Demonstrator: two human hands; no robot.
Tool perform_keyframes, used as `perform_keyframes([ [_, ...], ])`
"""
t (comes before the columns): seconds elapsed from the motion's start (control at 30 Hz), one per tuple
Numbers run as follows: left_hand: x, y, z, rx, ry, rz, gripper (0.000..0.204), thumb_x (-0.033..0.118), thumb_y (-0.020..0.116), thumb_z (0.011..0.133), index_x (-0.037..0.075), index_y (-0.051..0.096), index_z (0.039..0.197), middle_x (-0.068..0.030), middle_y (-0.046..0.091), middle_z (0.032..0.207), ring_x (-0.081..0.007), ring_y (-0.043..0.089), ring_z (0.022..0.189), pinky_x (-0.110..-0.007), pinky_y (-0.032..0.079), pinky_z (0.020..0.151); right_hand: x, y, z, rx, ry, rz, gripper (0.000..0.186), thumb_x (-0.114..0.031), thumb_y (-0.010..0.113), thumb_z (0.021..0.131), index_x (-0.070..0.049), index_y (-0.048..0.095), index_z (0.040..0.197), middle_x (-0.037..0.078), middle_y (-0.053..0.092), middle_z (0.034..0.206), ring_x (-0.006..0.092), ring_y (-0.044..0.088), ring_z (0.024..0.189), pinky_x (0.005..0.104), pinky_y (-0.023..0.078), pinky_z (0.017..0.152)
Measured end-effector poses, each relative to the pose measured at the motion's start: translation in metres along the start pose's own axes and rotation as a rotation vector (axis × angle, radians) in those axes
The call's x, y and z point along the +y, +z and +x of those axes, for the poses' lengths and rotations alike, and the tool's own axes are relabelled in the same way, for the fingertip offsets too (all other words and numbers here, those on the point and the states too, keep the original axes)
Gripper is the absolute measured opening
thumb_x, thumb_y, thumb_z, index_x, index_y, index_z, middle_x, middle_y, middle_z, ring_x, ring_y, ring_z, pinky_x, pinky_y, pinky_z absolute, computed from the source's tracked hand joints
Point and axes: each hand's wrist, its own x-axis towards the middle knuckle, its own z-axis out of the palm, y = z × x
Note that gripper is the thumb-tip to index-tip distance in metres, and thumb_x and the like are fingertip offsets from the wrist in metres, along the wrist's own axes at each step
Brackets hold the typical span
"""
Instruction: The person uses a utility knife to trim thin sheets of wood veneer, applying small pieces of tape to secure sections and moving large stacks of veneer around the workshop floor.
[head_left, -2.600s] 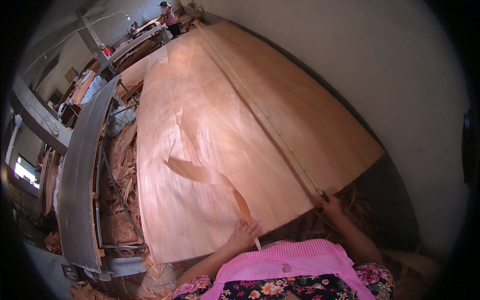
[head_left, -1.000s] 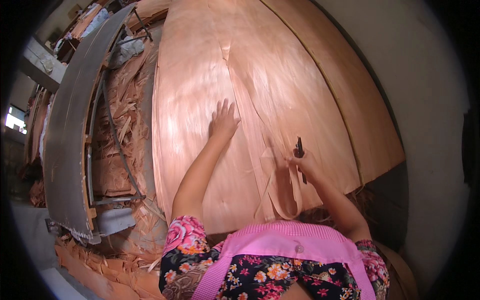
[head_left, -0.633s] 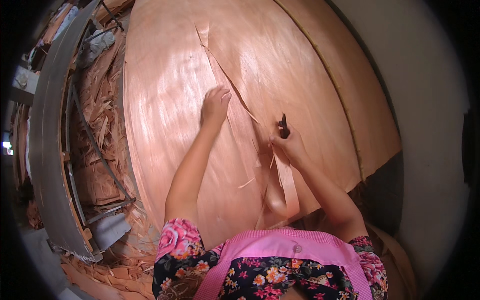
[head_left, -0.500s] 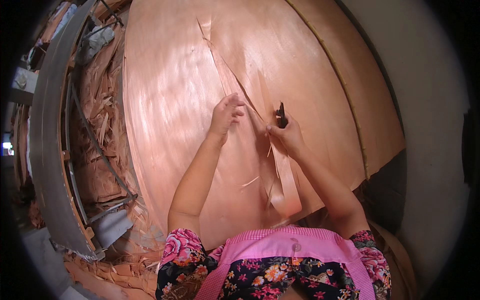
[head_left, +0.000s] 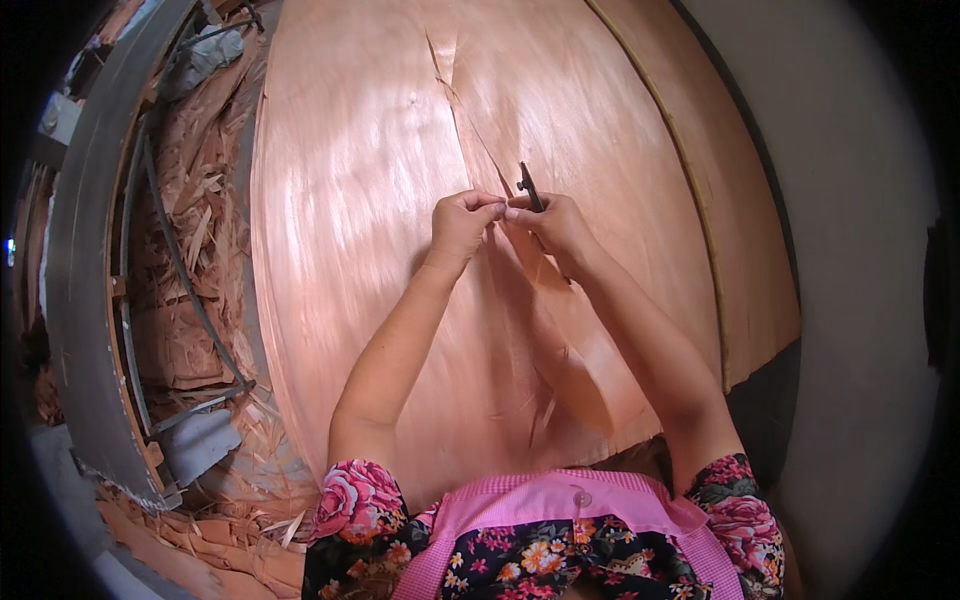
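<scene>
A large thin sheet of reddish wood veneer [head_left: 350, 200] lies before me, with a long split running down its middle. My left hand [head_left: 462, 230] is closed in a pinch at the split, on the veneer's edge. Right beside it, their fingertips nearly touching, my right hand [head_left: 556, 228] is closed round a slim dark hand tool [head_left: 529, 187] whose exact kind I cannot make out. The thumb and finger of that hand also pinch the top of a curled veneer strip [head_left: 580, 375], which bows down toward my apron.
A thin yellowish strip [head_left: 690, 175] runs lengthwise over the veneer on the right. On the left, a long grey board [head_left: 95, 260] and a bent metal frame [head_left: 175, 250] stand by heaped veneer scraps [head_left: 195, 215]. A pale surface [head_left: 860, 300] borders the right side.
My left hand has gone from loosely open to pinching at the split. The right hand has moved up and left to meet it, carrying the tool and lifting the strip into a wider curl.
</scene>
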Motion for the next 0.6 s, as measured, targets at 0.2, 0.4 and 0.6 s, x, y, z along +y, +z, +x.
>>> perform_keyframes([
  [0.2, 0.014, -0.013, 0.029, -0.021, -0.089, 0.1, 0.01, 0.006, 0.064, 0.073, -0.001, 0.066, 0.08, -0.004, 0.063, 0.067, -0.0075, 0.055, 0.057, -0.021, 0.044, 0.052, 0.007, 0.015, 0.023, -0.091, 0.058, 0.141, 0.013, -0.013, 0.06, 0.08, -0.001, 0.059, 0.082, 0.001, 0.052, 0.058, 0.007, 0.04, 0.042, 0.0206, 0.026, 0.036],
  [0.4, 0.002, -0.029, 0.072, 0.027, 0.05, 0.164, 0.021, 0.012, 0.06, 0.078, 0.002, 0.062, 0.096, -0.005, 0.062, 0.076, -0.0088, 0.056, 0.062, -0.021, 0.045, 0.055, 0.008, 0.027, 0.067, -0.092, 0.075, 0.307, 0.01, -0.011, 0.056, 0.082, -0.001, 0.057, 0.077, 0.0, 0.047, 0.055, 0.0067, 0.036, 0.04, 0.0211, 0.022, 0.034],
  [0.6, -0.016, -0.075, 0.119, 0.082, 0.794, 1.295, 0.029, 0.014, 0.051, 0.08, 0.006, 0.055, 0.107, -0.0064, 0.052, 0.115, -0.0259, 0.046, 0.109, -0.037, 0.035, 0.093, -0.03, 0.044, 0.119, 0.027, 0.022, 0.205, 0.021, -0.012, 0.053, 0.081, -0.002, 0.056, 0.064, 0.002, 0.043, 0.045, 0.0094, 0.033, 0.033, 0.0246, 0.022, 0.031],
])
